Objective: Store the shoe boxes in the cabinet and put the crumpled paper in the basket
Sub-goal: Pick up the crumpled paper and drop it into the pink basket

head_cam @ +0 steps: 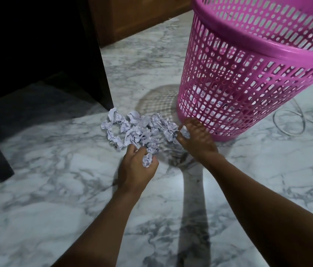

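Note:
A heap of several crumpled white paper balls (138,129) lies on the marble floor just left of the pink perforated basket (248,78). Through the basket's holes I see some paper inside near its bottom. My left hand (135,167) is at the heap's near edge, fingers closed around one paper ball (147,160). My right hand (197,138) rests by the basket's base, pinching another paper ball (185,132) at the heap's right end. No shoe boxes are visible.
A dark cabinet side (94,51) stands at the left, with dark furniture lower left. A wooden panel (136,16) runs along the back. A thin cable (294,122) loops on the floor right of the basket. Marble floor (55,189) stretches toward me.

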The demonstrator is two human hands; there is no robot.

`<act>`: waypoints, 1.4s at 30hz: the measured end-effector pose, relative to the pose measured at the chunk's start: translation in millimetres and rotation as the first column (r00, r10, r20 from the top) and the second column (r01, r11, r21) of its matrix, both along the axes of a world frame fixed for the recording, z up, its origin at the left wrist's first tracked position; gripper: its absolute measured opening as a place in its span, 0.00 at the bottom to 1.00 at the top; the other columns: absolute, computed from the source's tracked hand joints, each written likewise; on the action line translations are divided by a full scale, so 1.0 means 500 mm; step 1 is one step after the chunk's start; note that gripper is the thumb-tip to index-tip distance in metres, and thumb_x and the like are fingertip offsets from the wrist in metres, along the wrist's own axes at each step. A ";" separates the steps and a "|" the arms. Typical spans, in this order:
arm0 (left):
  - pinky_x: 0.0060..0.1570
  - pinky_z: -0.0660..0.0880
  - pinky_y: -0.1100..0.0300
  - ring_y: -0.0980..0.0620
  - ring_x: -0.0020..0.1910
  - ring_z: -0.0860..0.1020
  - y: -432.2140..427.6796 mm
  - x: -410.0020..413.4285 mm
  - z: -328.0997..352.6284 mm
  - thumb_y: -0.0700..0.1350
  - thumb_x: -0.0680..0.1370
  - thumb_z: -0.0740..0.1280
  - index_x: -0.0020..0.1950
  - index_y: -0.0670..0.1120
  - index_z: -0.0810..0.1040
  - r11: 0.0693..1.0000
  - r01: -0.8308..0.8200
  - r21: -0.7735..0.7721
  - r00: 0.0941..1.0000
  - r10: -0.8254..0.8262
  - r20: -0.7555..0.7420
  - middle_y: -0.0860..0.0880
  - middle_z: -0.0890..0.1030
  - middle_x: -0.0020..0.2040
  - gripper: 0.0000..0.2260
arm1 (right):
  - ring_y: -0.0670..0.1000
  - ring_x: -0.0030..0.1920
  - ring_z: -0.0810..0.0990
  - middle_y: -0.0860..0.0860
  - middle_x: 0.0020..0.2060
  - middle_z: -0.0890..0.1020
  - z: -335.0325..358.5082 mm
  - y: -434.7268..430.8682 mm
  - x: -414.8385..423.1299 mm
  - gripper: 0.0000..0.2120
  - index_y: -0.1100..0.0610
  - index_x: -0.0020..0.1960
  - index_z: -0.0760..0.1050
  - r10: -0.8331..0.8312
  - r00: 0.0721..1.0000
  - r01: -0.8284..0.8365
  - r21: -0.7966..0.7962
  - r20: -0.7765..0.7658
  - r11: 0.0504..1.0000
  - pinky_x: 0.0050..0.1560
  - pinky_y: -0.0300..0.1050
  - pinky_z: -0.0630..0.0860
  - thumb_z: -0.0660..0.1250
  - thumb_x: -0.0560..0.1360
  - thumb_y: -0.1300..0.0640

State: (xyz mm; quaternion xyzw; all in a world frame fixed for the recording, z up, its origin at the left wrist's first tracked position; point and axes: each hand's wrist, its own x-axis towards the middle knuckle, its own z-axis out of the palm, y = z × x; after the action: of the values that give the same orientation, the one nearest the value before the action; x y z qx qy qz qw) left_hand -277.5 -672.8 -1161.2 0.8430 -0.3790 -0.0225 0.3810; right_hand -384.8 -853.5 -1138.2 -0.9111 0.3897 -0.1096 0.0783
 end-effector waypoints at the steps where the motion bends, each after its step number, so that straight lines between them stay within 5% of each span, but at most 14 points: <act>1: 0.31 0.74 0.56 0.42 0.34 0.76 -0.012 0.003 0.006 0.52 0.70 0.70 0.42 0.45 0.79 1.000 -0.004 0.007 1.000 0.004 -0.001 0.47 0.72 0.44 0.11 | 0.59 0.63 0.79 0.62 0.61 0.80 -0.007 -0.004 0.000 0.25 0.64 0.63 0.75 0.043 0.999 -0.043 -0.005 0.016 0.999 0.63 0.49 0.74 0.63 0.76 0.46; 5: 0.39 0.78 0.54 0.43 0.47 0.79 -0.058 0.011 0.012 0.56 0.70 0.73 0.48 0.45 0.81 0.994 0.006 0.107 1.000 -0.010 0.029 0.45 0.73 0.57 0.16 | 0.50 0.77 0.59 0.53 0.77 0.62 -0.026 0.006 0.005 0.27 0.59 0.76 0.63 0.187 0.982 -0.184 0.226 0.007 0.956 0.73 0.36 0.47 0.62 0.79 0.51; 8: 0.50 0.78 0.51 0.41 0.59 0.76 -0.077 0.017 0.013 0.54 0.72 0.72 0.54 0.46 0.80 0.976 0.044 0.213 0.998 -0.055 0.044 0.46 0.68 0.72 0.16 | 0.43 0.77 0.51 0.48 0.79 0.55 -0.040 0.015 0.015 0.26 0.51 0.76 0.64 0.268 0.958 -0.285 0.228 0.103 0.931 0.75 0.39 0.47 0.60 0.78 0.53; 11: 0.56 0.76 0.50 0.44 0.63 0.74 -0.081 0.031 0.004 0.52 0.73 0.71 0.59 0.47 0.79 0.965 0.060 0.254 0.996 -0.075 0.049 0.50 0.65 0.75 0.17 | 0.47 0.78 0.54 0.49 0.78 0.59 -0.049 0.016 0.023 0.27 0.50 0.75 0.66 0.336 0.940 -0.341 0.202 0.059 0.918 0.77 0.44 0.48 0.56 0.75 0.52; 15: 0.58 0.74 0.51 0.44 0.62 0.74 -0.082 0.048 -0.007 0.48 0.72 0.70 0.60 0.46 0.80 0.962 0.111 0.251 0.993 -0.118 0.015 0.48 0.74 0.68 0.17 | 0.55 0.70 0.72 0.55 0.68 0.76 -0.052 0.013 0.024 0.27 0.54 0.67 0.76 0.362 0.931 -0.365 0.180 0.049 0.914 0.74 0.54 0.61 0.51 0.74 0.47; 23: 0.48 0.77 0.49 0.43 0.55 0.77 -0.060 0.047 -0.020 0.42 0.71 0.71 0.55 0.45 0.78 0.981 0.126 0.144 0.991 -0.120 -0.053 0.48 0.78 0.56 0.14 | 0.51 0.73 0.67 0.49 0.75 0.67 -0.063 0.022 0.009 0.31 0.44 0.76 0.62 0.447 0.895 -0.445 0.076 -0.003 0.892 0.73 0.67 0.55 0.57 0.76 0.35; 31: 0.45 0.74 0.53 0.44 0.51 0.77 -0.039 0.038 -0.008 0.39 0.70 0.69 0.52 0.45 0.76 0.998 0.042 0.042 0.989 -0.036 -0.146 0.48 0.79 0.50 0.11 | 0.53 0.50 0.78 0.51 0.48 0.82 -0.074 0.061 0.012 0.15 0.52 0.59 0.82 0.484 0.841 -0.488 -0.048 0.241 0.871 0.53 0.48 0.75 0.65 0.74 0.53; 36: 0.41 0.71 0.54 0.42 0.44 0.76 -0.013 0.026 -0.003 0.41 0.70 0.72 0.48 0.45 0.74 0.999 -0.043 -0.022 0.990 0.040 -0.136 0.48 0.79 0.43 0.10 | 0.57 0.45 0.83 0.53 0.47 0.85 -0.064 0.088 0.012 0.17 0.55 0.54 0.83 0.363 0.922 -0.365 -0.014 0.134 0.931 0.45 0.45 0.79 0.62 0.73 0.49; 42: 0.39 0.72 0.54 0.40 0.43 0.78 -0.001 0.019 0.024 0.41 0.70 0.71 0.50 0.44 0.75 0.987 -0.135 -0.087 0.984 0.124 -0.128 0.46 0.80 0.42 0.10 | 0.52 0.48 0.83 0.50 0.50 0.85 -0.046 0.101 0.000 0.18 0.52 0.56 0.83 0.290 0.937 -0.323 0.171 0.192 0.931 0.47 0.41 0.77 0.68 0.70 0.46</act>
State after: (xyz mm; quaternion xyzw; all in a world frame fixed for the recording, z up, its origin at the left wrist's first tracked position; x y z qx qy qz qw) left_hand -268.0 -673.4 -1149.3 0.8439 -0.3001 -0.0311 0.4437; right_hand -384.5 -803.1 -1161.3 -0.9361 0.2435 -0.1310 0.2172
